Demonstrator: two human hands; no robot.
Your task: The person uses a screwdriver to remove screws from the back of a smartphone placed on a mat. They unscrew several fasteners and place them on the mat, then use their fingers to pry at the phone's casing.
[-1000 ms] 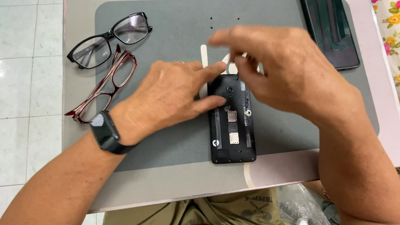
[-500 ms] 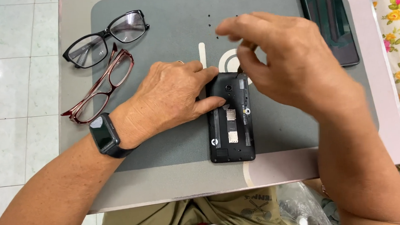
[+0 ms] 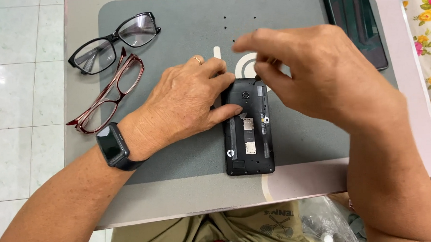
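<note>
1. Lifted since the earlier frame: the right hand [image 3: 328, 79], now raised slightly higher above the upper end of the opened phone [image 3: 248, 129]; the left hand [image 3: 181, 105] has stayed pressed on the phone's upper left corner.
2. Right-hand grip: fingertips drawn together over the phone's top edge; whether something small is pinched there cannot be told, the fingers being blurred.
3. Left-hand grip: fingers spread flat, thumb laid across the phone's exposed back; a ring is worn, and a dark smartwatch [image 3: 112, 147] on the wrist.
4. Opened phone: lying back-up, cover off, on the grey mat [image 3: 302, 142] near the front of the surface [image 3: 189, 203]; its top partly hidden by both hands.
5. Nearby: black glasses [image 3: 112, 43] and red glasses [image 3: 112, 93] at the left; a second dark phone [image 3: 357, 23] at the far right, cut off by the frame edge.
</note>
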